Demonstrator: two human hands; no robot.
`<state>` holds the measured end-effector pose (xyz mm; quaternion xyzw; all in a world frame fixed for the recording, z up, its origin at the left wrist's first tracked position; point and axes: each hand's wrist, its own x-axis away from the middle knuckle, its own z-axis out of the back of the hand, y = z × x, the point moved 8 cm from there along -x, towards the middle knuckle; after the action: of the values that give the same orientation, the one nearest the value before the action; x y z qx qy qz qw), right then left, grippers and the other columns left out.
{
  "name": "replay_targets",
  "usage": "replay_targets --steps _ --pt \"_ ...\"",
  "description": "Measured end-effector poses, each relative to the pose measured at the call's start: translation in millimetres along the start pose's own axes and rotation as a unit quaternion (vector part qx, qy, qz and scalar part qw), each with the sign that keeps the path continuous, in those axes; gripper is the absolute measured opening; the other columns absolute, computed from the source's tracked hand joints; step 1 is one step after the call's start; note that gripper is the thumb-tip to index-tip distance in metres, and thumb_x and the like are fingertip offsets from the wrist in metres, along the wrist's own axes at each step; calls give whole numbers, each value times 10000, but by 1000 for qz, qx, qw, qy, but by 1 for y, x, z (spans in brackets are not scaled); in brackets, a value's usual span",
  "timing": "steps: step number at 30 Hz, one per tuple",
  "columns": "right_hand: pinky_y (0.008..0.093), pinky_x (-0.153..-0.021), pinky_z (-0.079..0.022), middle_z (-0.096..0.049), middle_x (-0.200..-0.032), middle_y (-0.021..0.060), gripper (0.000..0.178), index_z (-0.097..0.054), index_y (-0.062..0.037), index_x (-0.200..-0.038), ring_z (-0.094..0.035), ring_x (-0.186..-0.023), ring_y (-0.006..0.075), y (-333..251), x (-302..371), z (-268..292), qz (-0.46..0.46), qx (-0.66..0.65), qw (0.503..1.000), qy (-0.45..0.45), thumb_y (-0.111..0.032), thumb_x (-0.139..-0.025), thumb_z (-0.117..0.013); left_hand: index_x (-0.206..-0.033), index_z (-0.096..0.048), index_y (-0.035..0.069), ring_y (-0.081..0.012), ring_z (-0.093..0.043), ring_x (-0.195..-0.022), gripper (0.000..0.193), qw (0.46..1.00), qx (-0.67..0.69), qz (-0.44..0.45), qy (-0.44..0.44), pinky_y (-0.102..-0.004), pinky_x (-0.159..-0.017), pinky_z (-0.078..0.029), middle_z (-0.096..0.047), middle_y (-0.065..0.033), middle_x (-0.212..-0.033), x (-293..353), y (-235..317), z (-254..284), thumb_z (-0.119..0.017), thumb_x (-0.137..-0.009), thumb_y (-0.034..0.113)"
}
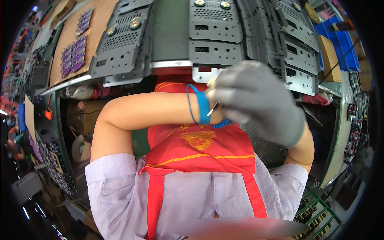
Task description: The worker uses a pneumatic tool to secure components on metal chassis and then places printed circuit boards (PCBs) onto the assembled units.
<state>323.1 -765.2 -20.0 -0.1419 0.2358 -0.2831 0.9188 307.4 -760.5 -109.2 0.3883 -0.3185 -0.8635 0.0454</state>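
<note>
Grey-gloved right hand (258,104) curls beside blue wrist strap (203,107), can't tell if fingers clamp it. Left hand (217,116) mostly hides behind, can't tell its fingers. Perforated grey metal panels (212,35) lie ahead

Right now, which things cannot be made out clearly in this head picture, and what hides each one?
All in the head view:
- Left hand: hidden behind the gloved right hand; its grip cannot be told.
- Right hand's grip: blurred, so whether it pinches something is unclear.
- Shiny piece by the blue wristband: too small to identify.
- Middle grey panels: far ends cut off by the upper edge.
- Purple parts: too small for detail.
</note>
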Motion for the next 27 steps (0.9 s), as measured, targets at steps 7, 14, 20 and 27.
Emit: replay_targets --steps 7,14,20,27 --pt "392 -726 -470 -596 -909 87 297 -620 -106 -1013 -577 -861 295 2 9 -81 -153 -222 954 -131 -37 -726 -653 -1092 -636 33 -221 -646 -827 233 969 232 21 -85 -314 -737 -511 -668 -114 -976 19 33 -25 -560 -892 126" --pt "320 -888 -477 -640 -1010 97 239 -563 0 -1039 -605 -995 180 25 -17 -124 -167 -387 857 -297 -29 -816 -643 -1120 -631 17 -190 -643 -841 257 866 476 12 -155 -298 -758 -506 -675 -104 -961 33 63 -29 -553 -890 100" --pt "335 -902 -480 -622 -1118 118 292 -563 -3 -1125 -604 -1038 222 34 -35 -155 -136 -448 831 -301 -73 -845 -609 -1123 -620 -10 -131 -621 -775 268 680 690 179 -173 -259 -707 -505 -662 -86 -860 44 58 19 -552 -887 96" --pt "361 -851 -485 -635 -1005 149 387 -598 -3 -1133 -616 -983 287 21 -24 -167 -149 -425 892 -41 -251 -837 -616 -1118 -589 -70 -177 -647 -667 310 650 751 100 -54 -270 -610 -537 -659 -159 -856 63 42 46 -559 -922 168"
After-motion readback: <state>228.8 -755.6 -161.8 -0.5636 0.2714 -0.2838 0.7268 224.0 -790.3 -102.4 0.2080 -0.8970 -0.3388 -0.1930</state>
